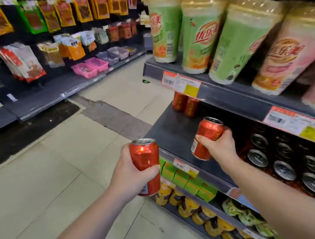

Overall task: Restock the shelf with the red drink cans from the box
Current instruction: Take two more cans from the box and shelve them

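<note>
Head view. Two bare forearms reach forward from the lower edge of the frame.

The left hand (130, 177) grips the left red can (145, 156) upright. Its fingers are curled round the back of the can's lower half, and the thumb lies across the front. This can is held in the air over the aisle floor (64, 160), just off the near left corner of the shelf (172, 133).

The right hand (218, 145) grips the right red can (208, 133), with fingers and thumb wrapped round its lower half. The can is tilted, its top leaning right towards the back of the shelf, and is held over the bare dark shelf board. Whether its base touches the board cannot be told.

At the far end of the same shelf, two standing red cans (186, 104) are close side by side. Their tops are hidden behind price tags (181, 83) on the edge of the shelf above. To the right of the right hand, rows of cans with silver tops (283, 167) fill the shelf in shadow.

The shelf above carries tall green and pink drink cups (240, 42), blurred. The shelves below hold green cartons (181, 178) and yellow packs (185, 205).

Across the aisle, a dark rack bears hanging snack bags (56, 15) and pink baskets (90, 68).
</note>
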`<state>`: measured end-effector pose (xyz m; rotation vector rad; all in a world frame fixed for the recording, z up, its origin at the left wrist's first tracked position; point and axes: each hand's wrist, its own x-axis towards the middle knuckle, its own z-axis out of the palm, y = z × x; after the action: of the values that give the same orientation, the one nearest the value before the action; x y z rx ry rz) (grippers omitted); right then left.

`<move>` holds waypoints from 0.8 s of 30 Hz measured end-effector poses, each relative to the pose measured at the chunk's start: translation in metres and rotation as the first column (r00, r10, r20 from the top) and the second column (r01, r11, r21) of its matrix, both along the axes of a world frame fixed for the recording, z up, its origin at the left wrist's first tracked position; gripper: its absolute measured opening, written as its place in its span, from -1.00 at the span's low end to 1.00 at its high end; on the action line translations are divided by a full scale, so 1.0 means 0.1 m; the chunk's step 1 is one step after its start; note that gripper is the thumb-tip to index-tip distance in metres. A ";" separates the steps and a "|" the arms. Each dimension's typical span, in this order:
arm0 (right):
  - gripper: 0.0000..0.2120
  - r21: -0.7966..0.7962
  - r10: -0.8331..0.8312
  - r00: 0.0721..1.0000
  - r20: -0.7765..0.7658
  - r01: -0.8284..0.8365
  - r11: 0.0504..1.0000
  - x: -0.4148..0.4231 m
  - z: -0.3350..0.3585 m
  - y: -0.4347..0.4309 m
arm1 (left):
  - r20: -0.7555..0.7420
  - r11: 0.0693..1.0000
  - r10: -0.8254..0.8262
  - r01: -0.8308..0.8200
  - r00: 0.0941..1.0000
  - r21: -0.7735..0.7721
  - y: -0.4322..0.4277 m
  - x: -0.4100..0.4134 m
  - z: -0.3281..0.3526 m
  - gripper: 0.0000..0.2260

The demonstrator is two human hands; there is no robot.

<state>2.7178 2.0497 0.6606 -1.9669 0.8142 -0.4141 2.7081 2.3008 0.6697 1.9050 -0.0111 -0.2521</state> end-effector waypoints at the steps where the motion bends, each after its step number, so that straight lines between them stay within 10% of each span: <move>1: -0.34 -0.006 -0.028 1.000 -0.007 0.028 1.000 0.15 -0.05 -0.08 | 0.005 1.000 -0.005 0.005 1.000 -0.008 -0.06 0.12 -0.04 -0.47; 17: -0.12 -0.246 -0.337 0.939 0.066 0.342 0.907 1.59 -0.86 -0.99 | 0.104 0.977 -0.175 0.186 0.979 -0.102 -0.61 1.47 -0.67 -0.34; 24: -0.11 -0.178 -0.214 0.972 0.097 0.229 0.957 1.70 -0.99 -1.10 | 0.116 0.937 -0.279 0.297 0.953 -0.184 -0.81 1.75 -0.85 -0.33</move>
<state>2.8874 1.9400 0.5618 -2.0246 0.9804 -0.7186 2.8827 2.2201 0.5849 1.7084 -0.3661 -0.3511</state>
